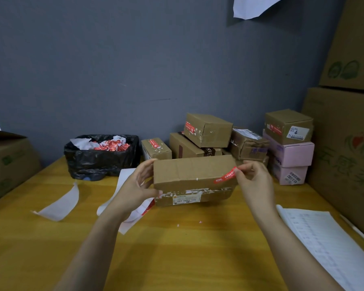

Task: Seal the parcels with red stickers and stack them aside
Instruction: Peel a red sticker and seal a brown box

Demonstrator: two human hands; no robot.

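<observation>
Bracing brown cardboard parcel (pixel 194 177), left hand (pixel 139 185) fingers clamped on its end, so right hand (pixel 253 179) fingers, pinching red sticker (pixel 225 176), seal corner.

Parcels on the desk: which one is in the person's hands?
The long brown parcel at the front: left hand grips one end, right hand pinches a red sticker onto the other. Other parcels sit untouched.

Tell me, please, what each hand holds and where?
The left hand grips the box by its left end; the right hand pinches the red sticker by its right end.
</observation>
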